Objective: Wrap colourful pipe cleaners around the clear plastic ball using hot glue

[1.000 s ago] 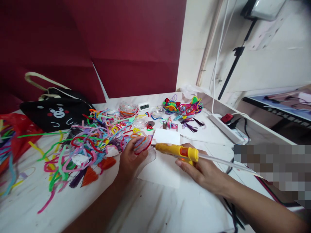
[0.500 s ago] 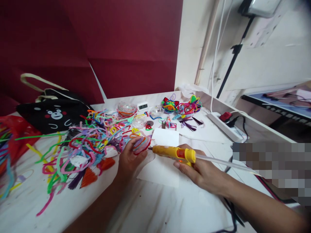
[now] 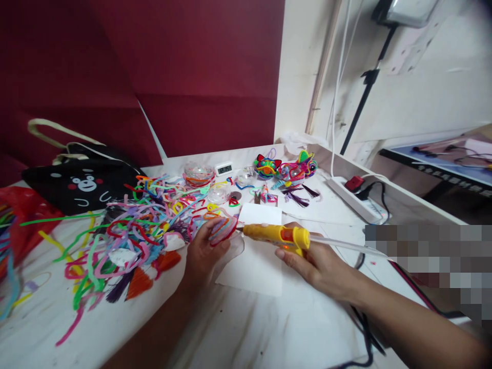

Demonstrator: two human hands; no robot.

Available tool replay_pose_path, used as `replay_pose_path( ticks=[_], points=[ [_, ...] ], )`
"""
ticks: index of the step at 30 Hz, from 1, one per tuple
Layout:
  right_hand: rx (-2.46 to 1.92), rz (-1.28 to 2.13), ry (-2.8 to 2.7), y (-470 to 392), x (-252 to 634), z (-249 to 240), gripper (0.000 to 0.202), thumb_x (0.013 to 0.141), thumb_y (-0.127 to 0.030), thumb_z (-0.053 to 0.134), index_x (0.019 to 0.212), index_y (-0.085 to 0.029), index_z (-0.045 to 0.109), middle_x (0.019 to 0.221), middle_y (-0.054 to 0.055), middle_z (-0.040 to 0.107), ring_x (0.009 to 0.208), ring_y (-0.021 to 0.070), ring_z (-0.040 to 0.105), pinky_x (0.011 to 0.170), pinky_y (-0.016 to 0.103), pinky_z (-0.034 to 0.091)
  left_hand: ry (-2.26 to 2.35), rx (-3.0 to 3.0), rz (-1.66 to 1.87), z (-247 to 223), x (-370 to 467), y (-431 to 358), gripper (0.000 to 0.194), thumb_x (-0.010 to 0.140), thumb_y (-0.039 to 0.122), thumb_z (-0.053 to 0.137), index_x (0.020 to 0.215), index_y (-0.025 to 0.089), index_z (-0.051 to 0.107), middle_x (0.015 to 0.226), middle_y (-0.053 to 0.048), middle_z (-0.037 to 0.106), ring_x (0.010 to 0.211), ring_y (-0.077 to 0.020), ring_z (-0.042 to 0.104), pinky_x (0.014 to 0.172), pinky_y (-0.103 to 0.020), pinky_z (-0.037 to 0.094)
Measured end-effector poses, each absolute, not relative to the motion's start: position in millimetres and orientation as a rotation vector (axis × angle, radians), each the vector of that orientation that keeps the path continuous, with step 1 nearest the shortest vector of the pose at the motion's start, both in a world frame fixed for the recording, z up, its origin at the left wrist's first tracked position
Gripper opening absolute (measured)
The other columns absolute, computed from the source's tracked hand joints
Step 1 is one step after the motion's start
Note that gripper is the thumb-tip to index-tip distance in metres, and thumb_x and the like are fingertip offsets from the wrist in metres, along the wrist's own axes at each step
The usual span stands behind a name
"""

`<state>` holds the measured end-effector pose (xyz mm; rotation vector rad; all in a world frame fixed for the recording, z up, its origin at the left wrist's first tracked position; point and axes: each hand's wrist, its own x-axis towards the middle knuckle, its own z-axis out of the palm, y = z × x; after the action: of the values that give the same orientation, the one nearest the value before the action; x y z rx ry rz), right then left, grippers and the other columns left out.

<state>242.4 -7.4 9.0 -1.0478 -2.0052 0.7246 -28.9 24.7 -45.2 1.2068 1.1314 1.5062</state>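
My left hand (image 3: 205,253) is closed around a clear plastic half-ball wrapped with pipe cleaners (image 3: 223,230) in pink, purple and red bands. In my right hand (image 3: 313,259) is a yellow hot glue gun (image 3: 274,237), its orange light lit and a long glue stick (image 3: 346,243) sticking out behind. The gun's nozzle points left, at the red edge of the half-ball; whether it touches I cannot tell. Beneath both hands lies a sheet of white paper (image 3: 265,277). A tangled heap of coloured pipe cleaners (image 3: 126,230) spreads left of my left hand.
Finished colourful ornaments (image 3: 294,171) with dark tassels stand at the back right. Clear half-balls (image 3: 219,193) and a small digital clock (image 3: 224,169) sit farther back. A power strip (image 3: 355,200) lies along the right wall. A black bag (image 3: 77,187) rests at left.
The glue gun's nozzle has shifted slightly right along with the gun, beside the half-ball's edge. The whole view has drifted a little; both hands keep their grip.
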Motion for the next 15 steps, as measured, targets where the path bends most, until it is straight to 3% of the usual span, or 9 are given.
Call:
replay_pose_path(
  ticks=[10, 15],
  points=[
    [-1.072, 0.707, -1.981, -2.4, 245.7, 7.0, 0.022, 0.104, -0.046, 0.061, 0.098, -0.027, 0.069, 0.097, 0.008, 0.075, 0.079, 0.0277, 0.072, 0.073, 0.042, 0.063, 1.109, 1.230, 1.484, -49.2, -32.5, 26.0, 0.050, 0.071, 0.040, 0.094, 0.119, 0.031, 0.084, 0.132, -0.006, 0.085, 0.132, -0.0370, 0.075, 0.107, -0.043, 0.064],
    [-1.072, 0.681, -2.003, -3.5, 245.9, 6.5, 0.024, 0.106, -0.045, 0.059, 0.101, -0.025, 0.071, 0.104, 0.009, 0.078, 0.088, 0.0281, 0.075, 0.078, 0.041, 0.064, 1.122, 1.223, 1.479, -49.5, -34.4, 26.8, 0.050, 0.069, 0.042, 0.094, 0.118, 0.032, 0.084, 0.130, -0.006, 0.085, 0.132, -0.0387, 0.075, 0.110, -0.045, 0.064]
  ],
)
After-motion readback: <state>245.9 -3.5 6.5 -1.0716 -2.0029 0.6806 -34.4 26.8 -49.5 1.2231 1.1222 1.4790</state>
